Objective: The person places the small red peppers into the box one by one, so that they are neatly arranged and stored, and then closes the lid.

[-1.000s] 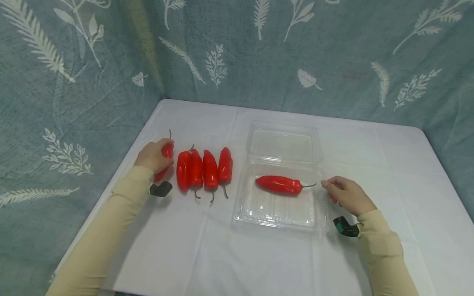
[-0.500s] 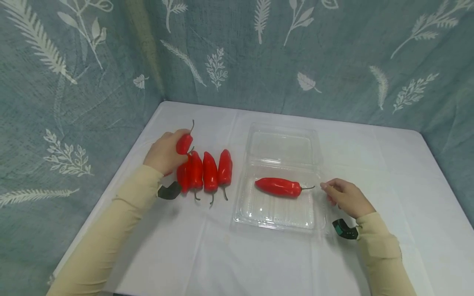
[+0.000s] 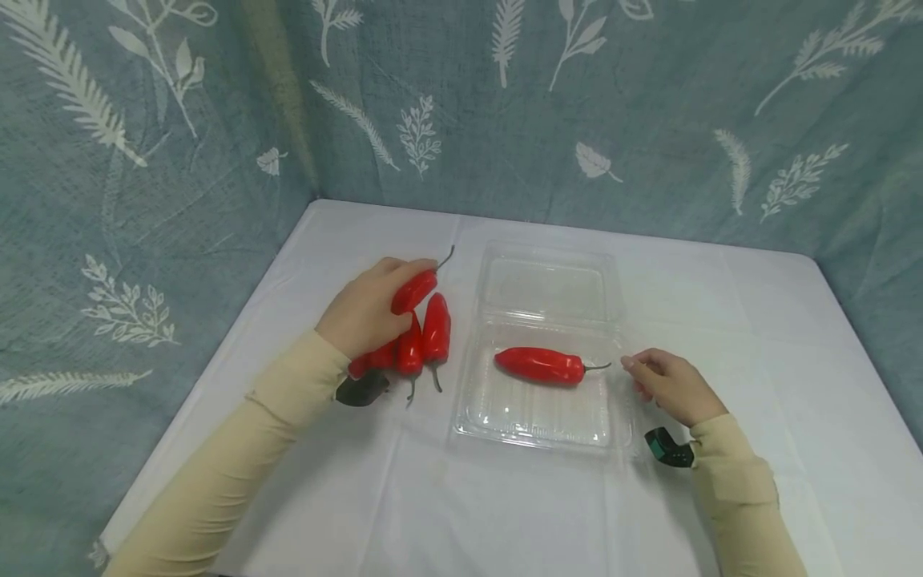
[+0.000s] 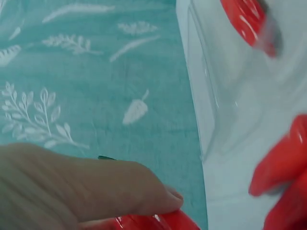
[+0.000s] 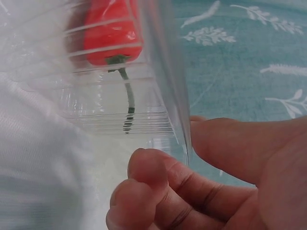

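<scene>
My left hand (image 3: 369, 308) grips a red chili pepper (image 3: 416, 292), its green stem pointing up and to the right. Beneath and beside that hand lie several more red peppers (image 3: 436, 330), partly covered by it. In the left wrist view, the thumb presses on the held pepper (image 4: 151, 223). A hinged clear plastic container (image 3: 530, 421) lies with its lid folded back, and one red pepper (image 3: 539, 365) rests crosswise inside. At the container's right side, my right hand (image 3: 672, 386) pinches its thin rim (image 5: 178, 110) between thumb and fingers.
A white cloth (image 3: 433, 505) covers the table. Green curtains (image 3: 505, 128) with white leaf prints rise along the back and left. The container's raised lid panel (image 3: 546, 280) lies toward the back.
My left hand has lifted a pepper from the left end of the row and carried it right, over the other peppers. My right hand stays at the container's edge.
</scene>
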Tool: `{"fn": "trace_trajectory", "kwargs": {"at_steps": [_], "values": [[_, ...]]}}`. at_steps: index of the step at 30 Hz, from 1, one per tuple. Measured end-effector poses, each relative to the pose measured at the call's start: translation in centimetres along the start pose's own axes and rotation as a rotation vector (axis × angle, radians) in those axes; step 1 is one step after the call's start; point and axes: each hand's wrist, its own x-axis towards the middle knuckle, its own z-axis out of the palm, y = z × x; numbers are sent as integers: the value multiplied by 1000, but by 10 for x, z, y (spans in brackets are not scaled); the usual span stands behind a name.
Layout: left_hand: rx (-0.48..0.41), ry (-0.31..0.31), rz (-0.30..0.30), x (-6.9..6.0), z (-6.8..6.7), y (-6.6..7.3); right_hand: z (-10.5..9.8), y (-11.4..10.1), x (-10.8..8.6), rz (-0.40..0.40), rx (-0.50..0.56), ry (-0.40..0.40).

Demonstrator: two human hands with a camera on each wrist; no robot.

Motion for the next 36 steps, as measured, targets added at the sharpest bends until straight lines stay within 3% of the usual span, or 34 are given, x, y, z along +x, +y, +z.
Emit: {"fn": "trace_trajectory", "kwargs": {"at_steps": [7,24,32,36], "values": [[-29,-46,79,4,9,24,1,0,0,4,-8,3],[-3,-226,266,24,55,91,-1,-1,-1,-5,-13,14],[55,-229,302,22,76,104,2,-1,0,-4,10,15],[114,-224,352,21,88,109,2,2,-1,-3,0,16]]}}
